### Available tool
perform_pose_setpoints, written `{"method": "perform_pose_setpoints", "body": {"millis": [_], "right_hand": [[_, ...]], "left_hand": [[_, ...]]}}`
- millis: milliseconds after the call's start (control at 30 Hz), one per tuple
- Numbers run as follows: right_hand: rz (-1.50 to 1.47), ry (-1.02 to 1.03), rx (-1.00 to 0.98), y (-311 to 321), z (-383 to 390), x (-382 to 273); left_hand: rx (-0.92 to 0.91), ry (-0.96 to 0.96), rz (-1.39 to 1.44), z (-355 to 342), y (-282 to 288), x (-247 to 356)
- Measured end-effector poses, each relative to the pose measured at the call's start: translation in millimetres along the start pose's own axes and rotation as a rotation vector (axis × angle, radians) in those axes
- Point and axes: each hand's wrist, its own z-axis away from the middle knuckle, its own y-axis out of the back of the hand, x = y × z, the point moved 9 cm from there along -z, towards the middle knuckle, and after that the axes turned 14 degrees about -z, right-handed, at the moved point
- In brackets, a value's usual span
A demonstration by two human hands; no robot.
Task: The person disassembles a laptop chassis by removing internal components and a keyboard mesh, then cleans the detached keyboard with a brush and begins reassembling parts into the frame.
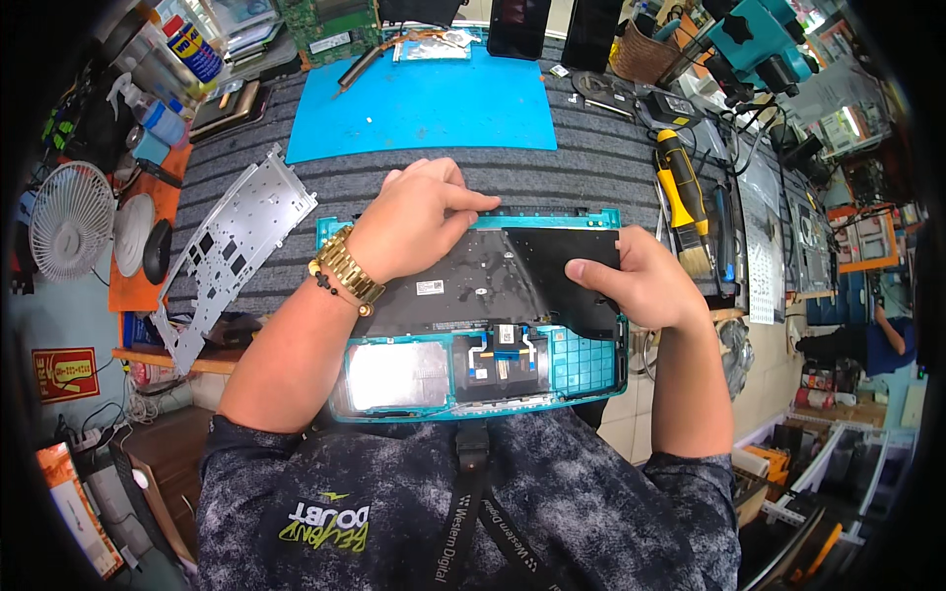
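Observation:
A teal laptop top case (588, 366) lies inner side up against my lap and the near table edge. A black keyboard backing sheet (448, 281) covers its middle. My left hand (424, 212) is over its far edge, index finger stretched along the edge and thumb apart beneath it; the other fingers are curled. My right hand (645, 279) grips the right side, thumb pressed on a smooth black film (557, 271) and fingers hidden beneath. That film slants across the sheet's right part. Ribbon cables (507, 340) show at the touchpad area below.
A perforated metal plate (232, 231) lies to the left. Beyond the case is a blue mat (424, 108) on a striped grey cloth. A yellow-black screwdriver (675, 163) and a brush (695, 258) lie to the right. A white fan (71, 219) stands at far left.

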Motion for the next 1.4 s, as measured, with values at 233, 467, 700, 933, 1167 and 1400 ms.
{"method": "perform_pose_setpoints", "body": {"millis": [233, 467, 700, 933, 1167, 1400], "right_hand": [[-0.170, 0.111, -0.086, -7, 0, -1], [-0.287, 0.183, -0.130, -8, 3, -5], [-0.333, 0.120, -0.169, -7, 4, 3], [-0.332, 0.160, -0.204, -10, 6, -7], [-0.370, 0.183, -0.210, -13, 1, -14], [-0.358, 0.110, -0.176, -1, -4, 5]], "left_hand": [[-0.046, 0.025, 0.002, 1, -3, -2], [-0.060, 0.040, 0.017, 2, -3, -3], [-0.059, 0.031, 0.030, 1, -2, -4], [-0.086, 0.019, 0.063, 4, 0, -2], [0.006, -0.174, 0.141, 8, 13, 21], [-0.081, -0.366, 0.222, 13, 38, 54]]}}
